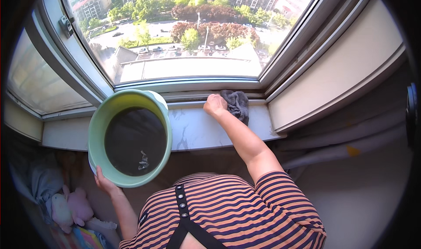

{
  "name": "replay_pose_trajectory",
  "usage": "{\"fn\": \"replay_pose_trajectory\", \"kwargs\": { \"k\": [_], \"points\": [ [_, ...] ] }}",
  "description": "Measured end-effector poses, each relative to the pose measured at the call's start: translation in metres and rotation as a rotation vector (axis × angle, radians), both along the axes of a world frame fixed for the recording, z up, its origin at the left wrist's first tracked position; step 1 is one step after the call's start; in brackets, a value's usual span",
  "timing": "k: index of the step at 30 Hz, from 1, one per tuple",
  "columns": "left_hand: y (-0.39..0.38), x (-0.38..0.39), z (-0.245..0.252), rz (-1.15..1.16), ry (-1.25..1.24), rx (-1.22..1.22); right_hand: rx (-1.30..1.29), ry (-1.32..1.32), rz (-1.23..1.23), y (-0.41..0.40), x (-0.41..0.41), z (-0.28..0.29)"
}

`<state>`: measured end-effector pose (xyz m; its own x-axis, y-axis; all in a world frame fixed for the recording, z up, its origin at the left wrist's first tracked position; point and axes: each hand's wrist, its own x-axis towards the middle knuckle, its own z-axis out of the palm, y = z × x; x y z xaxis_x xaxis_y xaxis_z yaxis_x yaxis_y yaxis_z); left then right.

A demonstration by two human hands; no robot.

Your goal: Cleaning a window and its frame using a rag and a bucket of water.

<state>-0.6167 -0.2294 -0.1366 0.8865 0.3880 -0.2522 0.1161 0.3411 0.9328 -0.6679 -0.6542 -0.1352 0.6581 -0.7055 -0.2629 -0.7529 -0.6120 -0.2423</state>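
Observation:
A green plastic basin (95,130) holds dark, murky water with a pale crumpled scrap in it. It rests at least partly over the marble windowsill (197,133), and my left hand (106,183) grips its lower left rim. My right hand (215,105) is closed at the window track, against the left side of a dark grey cloth (237,105). The cloth lies bunched over the track and the sill; my fingers are mostly hidden, so whether they pinch part of it does not show.
The sliding window's lower frame (187,85) runs behind the sill, with a latch (66,26) on the left frame. Dark curtains (329,143) hang at right. Soft toys (79,206) lie low at left. Trees and parked cars show far below outside.

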Motion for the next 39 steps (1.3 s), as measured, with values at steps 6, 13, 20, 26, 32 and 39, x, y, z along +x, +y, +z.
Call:
{"fn": "replay_pose_trajectory", "kwargs": {
  "k": [6,13,20,26,32,39],
  "points": [
    [0.001,0.002,-0.005,-0.003,-0.01,-0.015,0.019,-0.113,0.132,-0.009,-0.018,-0.005],
    [0.008,0.003,-0.01,0.027,-0.013,-0.031,0.128,-0.879,0.438,0.075,-0.007,0.074],
    [0.01,0.006,-0.019,0.011,-0.018,-0.031,0.349,-0.966,0.932,0.154,-0.004,0.1],
    [0.0,0.001,-0.005,0.024,-0.009,0.003,-0.156,-0.823,0.455,0.053,-0.044,0.062],
    [0.0,0.0,0.0,-0.009,0.011,-0.002,-0.564,-0.469,0.17,-0.014,-0.107,-0.031],
    [0.0,-0.002,0.001,0.018,0.034,0.001,-0.177,-0.763,-0.082,-0.078,-0.118,-0.009]
  ]
}}
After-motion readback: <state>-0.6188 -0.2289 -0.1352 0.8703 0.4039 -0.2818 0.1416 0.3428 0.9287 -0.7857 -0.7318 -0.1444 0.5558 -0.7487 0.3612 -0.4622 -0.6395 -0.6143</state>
